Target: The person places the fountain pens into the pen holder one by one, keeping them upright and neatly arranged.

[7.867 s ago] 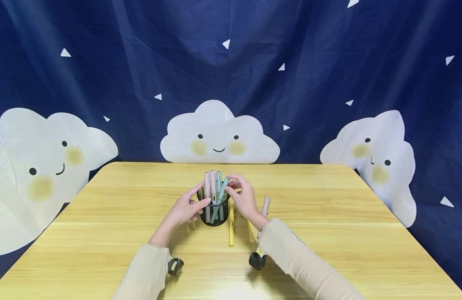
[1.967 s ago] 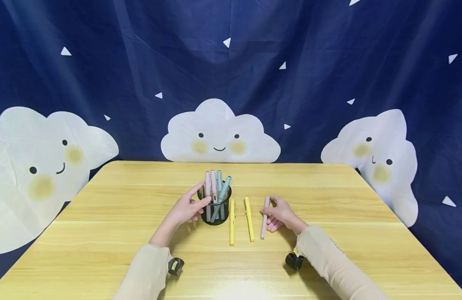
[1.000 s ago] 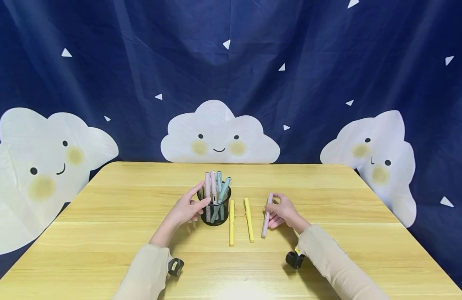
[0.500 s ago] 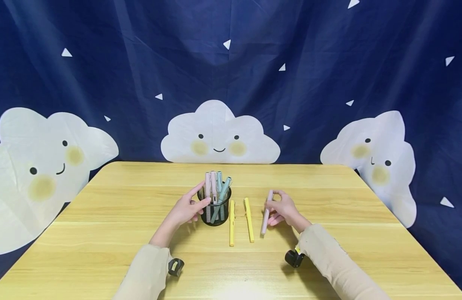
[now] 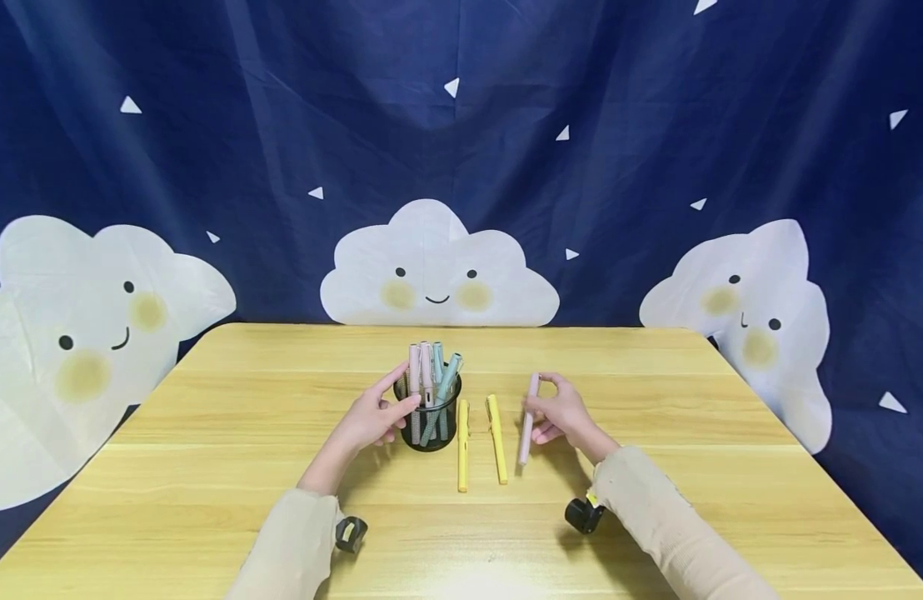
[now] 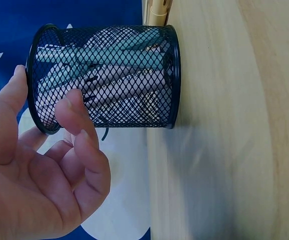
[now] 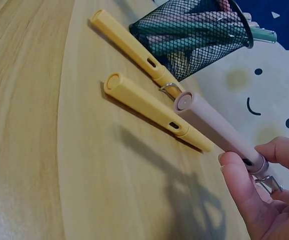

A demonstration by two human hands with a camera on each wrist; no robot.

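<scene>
A black mesh pen holder stands upright on the table with several pale pink and teal pens inside. My left hand holds it from the left, thumb and index finger spread around its rim; the other fingers curl loosely beside the mesh in the left wrist view. Between thumb and fingertips, my right hand pinches a pale pink pen near its clip. That pen is tilted and raised off the table, its shadow below it. To its left lie two yellow pens, one beside the holder and another closer to the pink pen.
The wooden table reaches back to a dark blue curtain printed with white clouds. Black wrist cameras hang under both sleeves, the left one and the right one low over the tabletop.
My right hand left the teal pen at the holder, took hold of the pink pen on the table and lifted it, lately moving slightly away and left. The left hand has stayed at the holder.
</scene>
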